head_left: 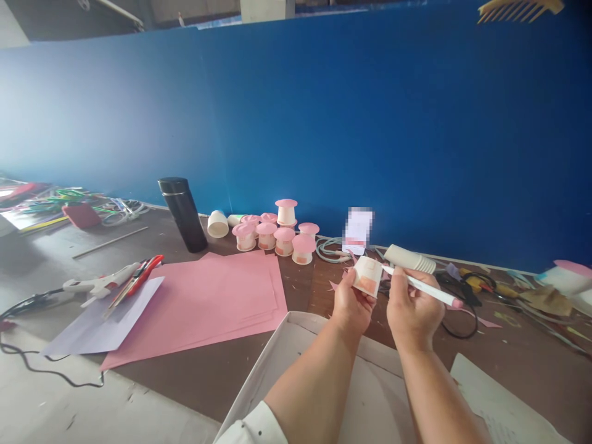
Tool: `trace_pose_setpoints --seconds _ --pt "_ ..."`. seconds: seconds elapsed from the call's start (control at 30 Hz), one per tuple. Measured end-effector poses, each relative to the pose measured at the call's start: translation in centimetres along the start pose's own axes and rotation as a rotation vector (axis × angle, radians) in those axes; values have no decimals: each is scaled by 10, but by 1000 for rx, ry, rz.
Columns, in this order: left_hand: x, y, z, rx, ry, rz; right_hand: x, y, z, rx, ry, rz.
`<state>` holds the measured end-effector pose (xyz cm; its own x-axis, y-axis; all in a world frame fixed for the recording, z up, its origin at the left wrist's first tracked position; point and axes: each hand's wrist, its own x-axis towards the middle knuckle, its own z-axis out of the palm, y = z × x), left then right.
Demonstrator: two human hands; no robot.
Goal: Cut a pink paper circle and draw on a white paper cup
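Note:
My left hand [352,302] is closed around a small white paper cup [368,275] with an orange-pink patch on its side, held tilted above the table. My right hand [413,308] grips a white pen with a pink end [423,288], its tip touching the cup's side. Both hands hover over the near edge of a white cardboard box [296,351]. Behind them stands a group of several small cups with pink tops [277,233].
Pink paper sheets [208,296] and a pale sheet [104,320] lie to the left with scissors [136,280] and a glue gun [99,285]. A black flask [182,214] stands further back. A stack of cups [409,259], cables and scraps lie right. A blue wall closes the back.

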<state>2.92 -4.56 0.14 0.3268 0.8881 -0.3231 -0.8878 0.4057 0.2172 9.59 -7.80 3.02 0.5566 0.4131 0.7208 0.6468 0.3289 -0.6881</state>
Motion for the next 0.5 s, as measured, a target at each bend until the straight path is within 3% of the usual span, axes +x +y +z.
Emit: trace_pose_setpoints --seconds 0.5 --pt "-3 -4 2 87 -4 29 -3 21 1 -51 -74 19"
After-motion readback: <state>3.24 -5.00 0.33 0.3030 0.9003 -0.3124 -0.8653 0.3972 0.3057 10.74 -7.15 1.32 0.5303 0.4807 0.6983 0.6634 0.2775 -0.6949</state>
